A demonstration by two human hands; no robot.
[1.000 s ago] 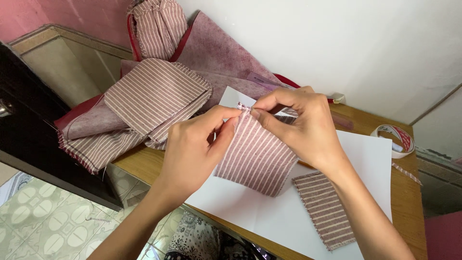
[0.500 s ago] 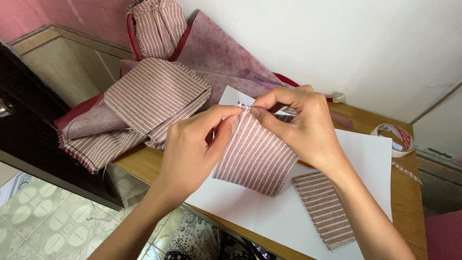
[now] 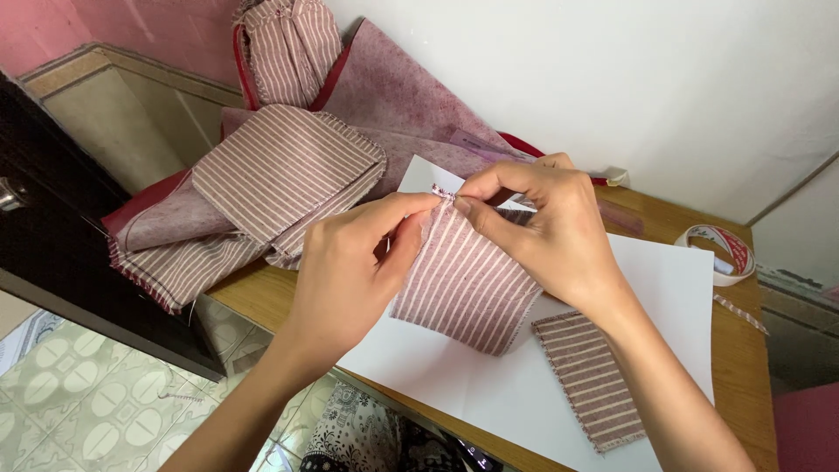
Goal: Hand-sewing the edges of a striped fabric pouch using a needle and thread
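L hand (image 3: 354, 267) & R hand (image 3: 542, 232) pinch-closed on striped fabric piece (image 3: 468, 284) top edge; light, limp, frays—grip near corners.

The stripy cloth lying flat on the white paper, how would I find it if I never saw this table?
Look at the wooden table and the big white paper sheet on it. Near the sheet's front edge, by the right hand's wrist, lies a small striped cloth strip. Unlike the striped piece pinched in both hands, it lies flat, untouched and darker.
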